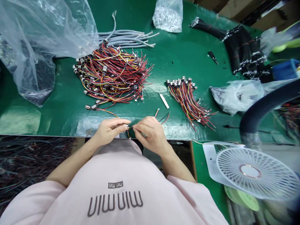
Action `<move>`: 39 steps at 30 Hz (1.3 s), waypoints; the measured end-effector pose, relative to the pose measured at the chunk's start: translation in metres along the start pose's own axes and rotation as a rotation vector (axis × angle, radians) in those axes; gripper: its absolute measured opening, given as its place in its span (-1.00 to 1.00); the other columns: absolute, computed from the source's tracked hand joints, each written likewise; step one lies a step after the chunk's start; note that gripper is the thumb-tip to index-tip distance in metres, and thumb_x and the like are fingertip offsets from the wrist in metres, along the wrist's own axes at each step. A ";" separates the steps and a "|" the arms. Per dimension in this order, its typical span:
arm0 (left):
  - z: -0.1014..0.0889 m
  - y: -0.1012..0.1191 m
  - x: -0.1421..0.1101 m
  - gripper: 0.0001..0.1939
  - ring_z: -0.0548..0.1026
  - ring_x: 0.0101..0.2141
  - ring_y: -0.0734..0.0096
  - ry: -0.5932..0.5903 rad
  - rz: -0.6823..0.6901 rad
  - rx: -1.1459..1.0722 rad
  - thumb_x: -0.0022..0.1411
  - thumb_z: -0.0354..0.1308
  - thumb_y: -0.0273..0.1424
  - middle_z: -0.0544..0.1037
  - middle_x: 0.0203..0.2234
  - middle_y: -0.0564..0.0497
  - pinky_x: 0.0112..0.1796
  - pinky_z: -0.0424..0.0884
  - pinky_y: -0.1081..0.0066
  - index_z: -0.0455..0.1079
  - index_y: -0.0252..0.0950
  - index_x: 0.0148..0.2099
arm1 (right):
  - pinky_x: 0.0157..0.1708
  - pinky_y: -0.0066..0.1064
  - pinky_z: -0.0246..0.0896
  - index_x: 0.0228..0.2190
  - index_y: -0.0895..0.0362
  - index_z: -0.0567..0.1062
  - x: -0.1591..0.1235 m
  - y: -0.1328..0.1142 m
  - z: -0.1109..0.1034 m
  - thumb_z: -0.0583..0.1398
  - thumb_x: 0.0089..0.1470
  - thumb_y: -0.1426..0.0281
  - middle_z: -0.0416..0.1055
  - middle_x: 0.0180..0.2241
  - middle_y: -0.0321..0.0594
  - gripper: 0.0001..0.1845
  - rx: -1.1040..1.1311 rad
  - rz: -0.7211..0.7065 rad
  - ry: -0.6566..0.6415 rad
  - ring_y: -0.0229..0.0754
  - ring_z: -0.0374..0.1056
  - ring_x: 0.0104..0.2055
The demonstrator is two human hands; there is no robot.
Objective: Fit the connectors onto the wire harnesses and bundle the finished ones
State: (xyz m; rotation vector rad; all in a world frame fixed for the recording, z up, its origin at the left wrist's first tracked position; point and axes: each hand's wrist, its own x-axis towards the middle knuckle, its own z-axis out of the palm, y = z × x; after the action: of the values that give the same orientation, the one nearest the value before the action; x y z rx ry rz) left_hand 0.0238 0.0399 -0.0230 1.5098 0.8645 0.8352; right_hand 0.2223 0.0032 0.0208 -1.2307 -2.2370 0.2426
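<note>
Close to my body, at the table's front edge, both hands meet over one wired connector. Thumb and fingers of my left hand pinch its metal end. My right hand has its fingertips closed at the connector's dark wire side; what exactly they grip is too small to make out. Some wires hang below the fingers. Beyond my left hand lies a large heap of connectors with red, black, yellow and white wires. A smaller bundle of the same wired connectors lies to the right, beside a white stick.
Grey cables lie behind the heap. Clear plastic bags fill the back left, and another bag of small parts stands at the back. Black cable bundles lie at far right. A white fan and black hose stand front right.
</note>
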 end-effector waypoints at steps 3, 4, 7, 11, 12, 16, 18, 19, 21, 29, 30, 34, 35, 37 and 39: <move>0.000 0.000 0.000 -0.73 0.54 -0.51 0.46 -0.007 -0.021 -0.007 0.18 0.23 -0.30 0.66 -0.38 -0.07 -0.48 0.45 0.54 0.59 -0.32 -0.13 | -0.30 -0.31 0.18 -0.36 0.16 0.51 0.002 -0.001 -0.002 0.16 0.17 0.48 0.51 -0.44 -0.22 -0.89 0.005 -0.019 -0.004 -0.21 0.35 -0.37; 0.000 0.001 0.000 -0.73 0.55 -0.50 0.46 -0.004 -0.029 -0.017 0.18 0.23 -0.30 0.66 -0.38 -0.07 -0.47 0.46 0.54 0.59 -0.33 -0.13 | -0.29 -0.31 0.19 -0.35 0.16 0.50 0.002 -0.001 -0.003 0.16 0.18 0.47 0.52 -0.44 -0.22 -0.89 0.017 -0.016 -0.013 -0.21 0.36 -0.36; 0.000 0.003 0.000 -0.74 0.57 -0.47 0.44 0.005 -0.048 -0.044 0.17 0.24 -0.30 0.67 -0.36 -0.07 -0.45 0.48 0.53 0.60 -0.32 -0.15 | -0.28 -0.32 0.19 -0.38 0.16 0.49 0.003 0.000 -0.004 0.15 0.18 0.47 0.50 -0.45 -0.22 -0.88 0.024 0.009 -0.037 -0.20 0.36 -0.35; 0.000 0.002 0.000 -0.71 0.59 -0.47 0.41 -0.001 -0.097 -0.095 0.15 0.25 -0.25 0.67 -0.40 -0.06 -0.43 0.51 0.52 0.59 -0.33 -0.15 | -0.33 -0.34 0.17 -0.45 0.14 0.44 0.006 0.000 0.001 0.12 0.18 0.48 0.44 -0.51 -0.24 -0.83 -0.002 0.006 -0.021 -0.22 0.33 -0.40; -0.001 0.001 0.000 -0.70 0.60 -0.46 0.40 0.003 -0.113 -0.115 0.15 0.25 -0.24 0.67 -0.42 -0.05 -0.41 0.52 0.51 0.58 -0.33 -0.14 | -0.33 -0.34 0.16 -0.45 0.14 0.44 0.007 0.000 0.001 0.12 0.18 0.49 0.44 -0.51 -0.24 -0.83 0.007 0.006 -0.017 -0.22 0.33 -0.40; 0.000 0.001 0.001 -0.67 0.59 -0.48 0.41 0.031 -0.164 -0.132 0.19 0.22 -0.21 0.65 -0.48 -0.05 -0.41 0.53 0.50 0.56 -0.35 -0.13 | -0.27 -0.31 0.19 -0.36 0.14 0.43 0.006 0.002 -0.006 0.10 0.14 0.54 0.48 -0.39 -0.21 -0.87 0.086 -0.006 0.027 -0.20 0.36 -0.31; 0.000 0.002 0.002 -0.68 0.57 -0.52 0.43 0.054 -0.167 -0.125 0.20 0.20 -0.22 0.64 -0.51 -0.04 -0.44 0.51 0.50 0.56 -0.36 -0.15 | -0.26 -0.29 0.17 -0.34 0.12 0.43 0.004 0.003 -0.013 0.08 0.10 0.58 0.47 -0.37 -0.22 -0.83 0.087 -0.037 0.024 -0.18 0.34 -0.29; 0.000 0.002 0.003 -0.68 0.56 -0.53 0.44 0.062 -0.165 -0.126 0.20 0.20 -0.22 0.64 -0.51 -0.04 -0.45 0.51 0.51 0.56 -0.36 -0.16 | -0.28 -0.28 0.14 -0.34 0.11 0.44 0.003 0.004 -0.016 0.08 0.09 0.59 0.46 -0.38 -0.23 -0.81 0.066 -0.047 0.008 -0.18 0.32 -0.30; 0.000 0.004 0.003 -0.69 0.56 -0.54 0.44 0.069 -0.162 -0.128 0.19 0.21 -0.22 0.64 -0.52 -0.04 -0.46 0.51 0.51 0.56 -0.37 -0.17 | -0.31 -0.28 0.08 -0.35 0.10 0.46 0.001 0.004 -0.017 0.08 0.07 0.59 0.44 -0.41 -0.24 -0.79 0.002 -0.048 -0.036 -0.18 0.27 -0.34; -0.001 0.003 0.002 -0.68 0.56 -0.54 0.45 0.052 -0.148 -0.128 0.17 0.23 -0.20 0.64 -0.52 -0.04 -0.45 0.51 0.51 0.56 -0.36 -0.17 | -0.33 -0.28 0.03 -0.32 0.12 0.49 0.004 0.002 -0.005 0.11 0.16 0.48 0.47 -0.39 -0.21 -0.85 -0.025 -0.010 -0.094 -0.18 0.27 -0.34; -0.001 0.003 0.002 -0.67 0.56 -0.54 0.44 0.052 -0.148 -0.128 0.17 0.23 -0.19 0.64 -0.52 -0.04 -0.45 0.51 0.51 0.56 -0.36 -0.17 | -0.33 -0.28 0.05 -0.31 0.12 0.50 0.004 0.002 -0.005 0.12 0.16 0.47 0.48 -0.38 -0.21 -0.86 0.000 -0.001 -0.096 -0.18 0.28 -0.33; -0.001 0.001 0.001 -0.67 0.57 -0.53 0.43 0.049 -0.147 -0.138 0.17 0.24 -0.20 0.65 -0.51 -0.05 -0.44 0.51 0.50 0.56 -0.36 -0.17 | -0.30 -0.32 0.16 -0.35 0.14 0.50 0.004 0.003 -0.001 0.15 0.14 0.47 0.49 -0.40 -0.21 -0.89 0.181 0.113 -0.108 -0.21 0.35 -0.32; -0.002 0.000 0.000 -0.68 0.57 -0.52 0.43 0.044 -0.143 -0.143 0.17 0.24 -0.20 0.65 -0.50 -0.06 -0.43 0.52 0.50 0.56 -0.36 -0.17 | -0.30 -0.35 0.20 -0.37 0.14 0.50 0.004 0.004 -0.001 0.16 0.13 0.49 0.48 -0.42 -0.23 -0.90 0.265 0.156 -0.117 -0.23 0.36 -0.34; -0.002 -0.001 -0.001 -0.68 0.58 -0.51 0.43 0.031 -0.131 -0.156 0.17 0.25 -0.21 0.65 -0.50 -0.06 -0.43 0.52 0.51 0.56 -0.36 -0.16 | -0.32 -0.41 0.24 -0.42 0.14 0.49 0.005 0.006 -0.001 0.18 0.11 0.50 0.45 -0.45 -0.27 -0.90 0.438 0.229 -0.138 -0.29 0.36 -0.38; -0.002 -0.002 -0.001 -0.69 0.58 -0.51 0.43 0.026 -0.125 -0.165 0.17 0.24 -0.22 0.65 -0.49 -0.05 -0.42 0.52 0.51 0.56 -0.35 -0.16 | -0.36 -0.45 0.26 -0.44 0.14 0.48 0.006 0.007 -0.003 0.18 0.10 0.51 0.44 -0.47 -0.29 -0.89 0.541 0.276 -0.144 -0.32 0.35 -0.41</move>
State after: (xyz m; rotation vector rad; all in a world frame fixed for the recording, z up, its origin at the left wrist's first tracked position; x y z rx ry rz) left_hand 0.0213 0.0397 -0.0246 1.2905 0.8775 0.8150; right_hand 0.2269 0.0119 0.0226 -1.2320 -1.9157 0.9980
